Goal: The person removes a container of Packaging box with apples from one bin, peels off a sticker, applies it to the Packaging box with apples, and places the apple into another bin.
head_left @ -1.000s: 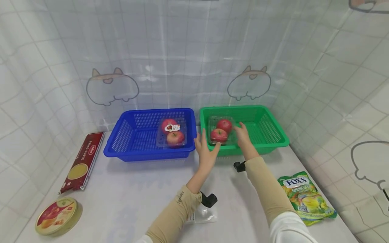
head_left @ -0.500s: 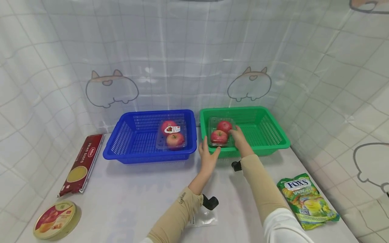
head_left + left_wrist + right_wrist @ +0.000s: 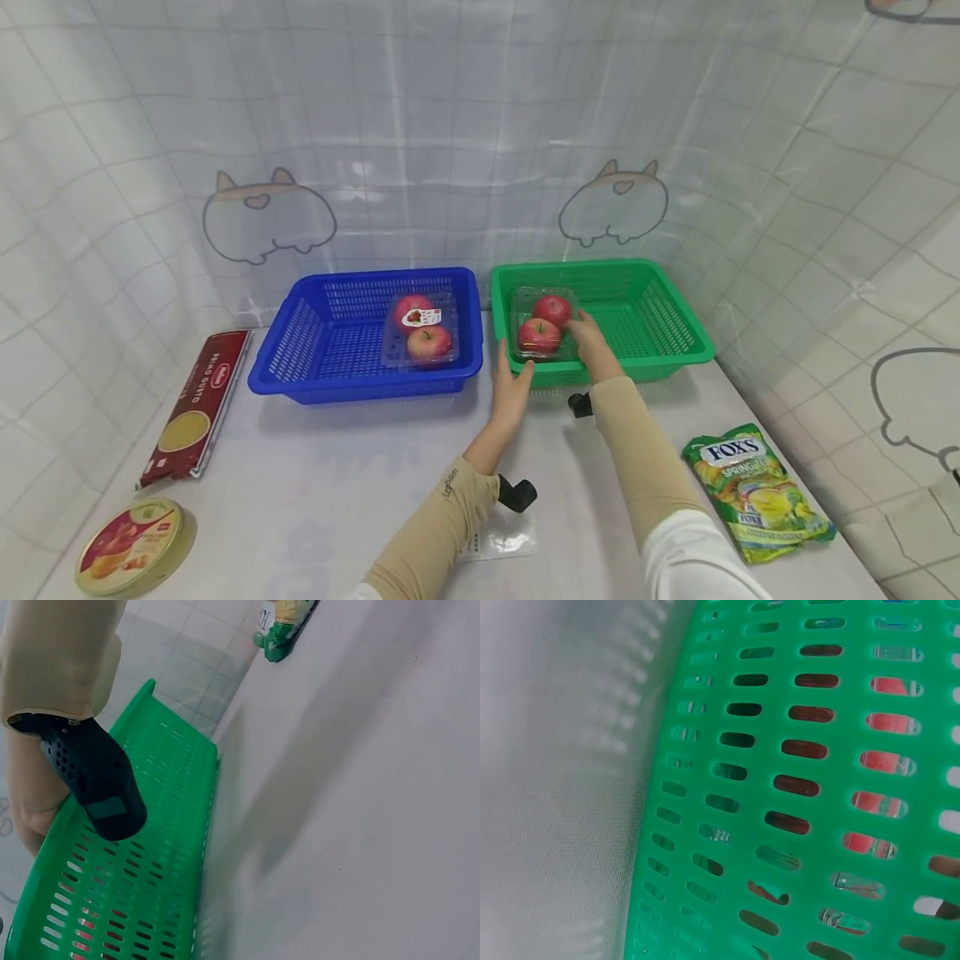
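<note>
The left arm and right arm reach forward, left hand splayed, right hand slightly farther ahead.

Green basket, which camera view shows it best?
The head view: it shows nearly all of the green basket, inside included. The left wrist view shows only part of its slotted outside; the right wrist view, just its slots up close.
</note>
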`<state>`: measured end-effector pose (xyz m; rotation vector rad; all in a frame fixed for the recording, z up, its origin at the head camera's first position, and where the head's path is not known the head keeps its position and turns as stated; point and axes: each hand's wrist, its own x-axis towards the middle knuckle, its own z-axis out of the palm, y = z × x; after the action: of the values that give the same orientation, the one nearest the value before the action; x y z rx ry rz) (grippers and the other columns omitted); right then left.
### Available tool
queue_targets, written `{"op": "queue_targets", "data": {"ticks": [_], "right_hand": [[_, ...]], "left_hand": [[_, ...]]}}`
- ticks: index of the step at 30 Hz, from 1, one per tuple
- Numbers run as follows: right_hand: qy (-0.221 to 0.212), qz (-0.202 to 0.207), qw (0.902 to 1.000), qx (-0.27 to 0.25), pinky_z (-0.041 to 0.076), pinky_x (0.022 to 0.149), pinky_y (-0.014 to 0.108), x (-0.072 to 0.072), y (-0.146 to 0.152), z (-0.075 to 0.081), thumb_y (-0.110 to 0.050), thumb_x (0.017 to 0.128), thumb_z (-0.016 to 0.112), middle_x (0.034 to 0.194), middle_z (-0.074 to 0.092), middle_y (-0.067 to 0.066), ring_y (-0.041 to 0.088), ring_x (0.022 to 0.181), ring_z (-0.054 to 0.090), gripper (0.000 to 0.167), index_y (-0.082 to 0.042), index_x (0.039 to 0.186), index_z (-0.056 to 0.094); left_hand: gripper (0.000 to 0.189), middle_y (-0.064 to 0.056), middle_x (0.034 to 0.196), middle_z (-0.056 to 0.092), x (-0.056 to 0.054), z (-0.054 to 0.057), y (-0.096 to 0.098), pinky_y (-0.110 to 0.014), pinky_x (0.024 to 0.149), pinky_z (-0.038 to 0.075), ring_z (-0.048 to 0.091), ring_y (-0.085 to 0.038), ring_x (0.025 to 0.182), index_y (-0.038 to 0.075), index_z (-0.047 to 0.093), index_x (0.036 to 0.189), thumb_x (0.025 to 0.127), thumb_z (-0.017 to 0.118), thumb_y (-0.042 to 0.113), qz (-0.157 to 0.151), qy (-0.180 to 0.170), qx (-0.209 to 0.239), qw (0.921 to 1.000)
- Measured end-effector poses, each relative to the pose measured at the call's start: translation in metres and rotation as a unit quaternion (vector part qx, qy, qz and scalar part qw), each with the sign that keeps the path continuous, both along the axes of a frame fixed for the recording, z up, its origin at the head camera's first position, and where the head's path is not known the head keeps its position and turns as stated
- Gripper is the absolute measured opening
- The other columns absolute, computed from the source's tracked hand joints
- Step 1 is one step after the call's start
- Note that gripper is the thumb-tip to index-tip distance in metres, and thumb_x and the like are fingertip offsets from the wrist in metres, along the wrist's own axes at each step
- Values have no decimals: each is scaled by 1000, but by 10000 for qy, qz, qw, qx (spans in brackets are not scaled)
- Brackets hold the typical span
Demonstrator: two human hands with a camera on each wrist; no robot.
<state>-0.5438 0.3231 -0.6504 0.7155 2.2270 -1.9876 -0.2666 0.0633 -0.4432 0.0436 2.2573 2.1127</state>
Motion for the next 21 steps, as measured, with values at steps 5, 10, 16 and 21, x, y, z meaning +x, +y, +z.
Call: {"op": "queue_targets", "data": {"ticks": [5, 10, 16, 21], "right_hand": [[-22, -83, 10000, -12, 20, 107, 54, 44, -24, 54, -16, 88, 61, 154, 11, 7, 32, 139, 8, 73, -27, 148, 21], [160, -119, 9998, -47, 22, 106, 54, 14, -6, 15, -16, 84, 67, 153, 16, 7, 33, 138, 12, 74, -29, 145, 27], [11, -120, 9999, -78, 20, 107, 54, -29, 20, -31, -5, 88, 56, 153, 14, 3, 31, 139, 11, 68, -34, 143, 30], [-259, -101, 9995, -129, 21, 101, 65, -35, 27, -40, -5, 90, 52, 154, 10, 0, 33, 139, 7, 66, -46, 138, 32]], "left_hand": [[67, -12, 154, 12, -3, -3, 0, -48, 110, 17, 12, -29, 140, 13, 9, 149, 95, 47, 18, 38, 100, -13, 9999], [67, -12, 154, 11, -2, -4, -1, -48, 110, 17, 11, -29, 140, 12, 9, 149, 95, 46, 19, 5, 177, -35, 9998], [67, -10, 154, 10, -2, -4, -1, -49, 110, 17, 10, -28, 140, 14, 8, 150, 95, 46, 22, -62, 190, -11, 9998], [67, -9, 154, 10, -2, -4, -1, -48, 110, 18, 11, -27, 140, 16, 8, 150, 95, 46, 21, -40, 124, -50, 9999]]}}
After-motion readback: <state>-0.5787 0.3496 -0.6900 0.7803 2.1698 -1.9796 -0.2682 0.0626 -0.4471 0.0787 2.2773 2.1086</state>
